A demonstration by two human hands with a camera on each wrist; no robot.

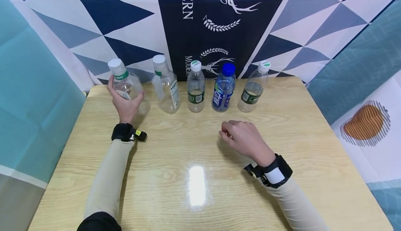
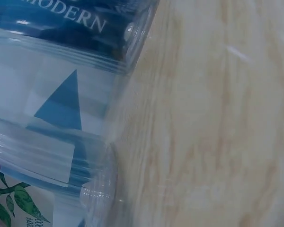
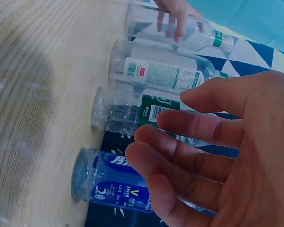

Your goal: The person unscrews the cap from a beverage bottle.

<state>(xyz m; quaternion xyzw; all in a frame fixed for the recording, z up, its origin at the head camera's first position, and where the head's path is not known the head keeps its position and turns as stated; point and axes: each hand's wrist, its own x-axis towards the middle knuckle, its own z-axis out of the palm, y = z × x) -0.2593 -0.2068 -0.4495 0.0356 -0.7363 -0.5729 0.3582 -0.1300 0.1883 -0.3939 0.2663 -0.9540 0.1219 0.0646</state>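
Note:
My left hand (image 1: 126, 103) is wrapped around the leftmost clear plastic bottle (image 1: 134, 85), which has a white cap and a green neck band. That bottle stands at the back left of the table. Fingers of the left hand lie across its side in the right wrist view. My right hand (image 1: 245, 138) hovers over the table with loosely curled fingers, holding nothing. Nearest to it stand a bottle with a blue cap and blue label (image 1: 223, 88) and a green-labelled water bottle (image 1: 252, 90). In the right wrist view, its palm and fingers (image 3: 194, 123) partly cover the bottles behind.
Another large clear bottle (image 1: 166, 88) and a small green-labelled bottle (image 1: 195, 88) complete the row along the table's back edge. Behind hangs a patterned cloth (image 1: 131, 12). The wooden table (image 1: 163, 147) reflects a bright light. Blue cloths hang at both sides.

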